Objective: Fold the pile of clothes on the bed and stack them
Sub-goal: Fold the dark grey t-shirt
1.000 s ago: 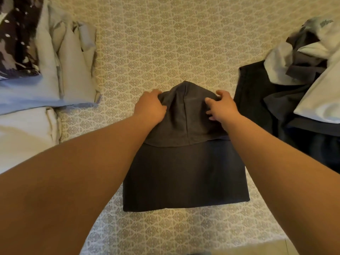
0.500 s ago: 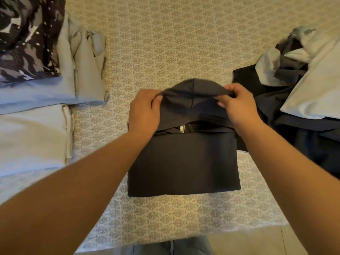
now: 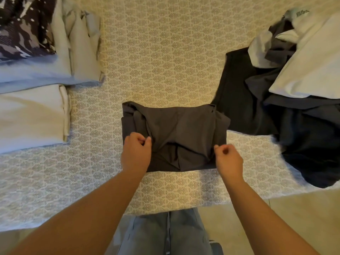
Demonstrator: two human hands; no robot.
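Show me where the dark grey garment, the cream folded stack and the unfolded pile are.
dark grey garment point(image 3: 184, 129): head view, its flat top panel.
cream folded stack point(image 3: 31, 116): head view, middle of the top layer.
unfolded pile point(image 3: 311, 57): head view, the white shirt on top.

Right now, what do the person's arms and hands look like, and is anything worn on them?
Both forearms are bare, with no sleeves in view. The left hand and right hand wear no gloves, and no watch or rings are visible.

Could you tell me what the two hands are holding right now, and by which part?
Both hold the dark garment near its front edge: left hand pinching the left side, right hand the right corner.
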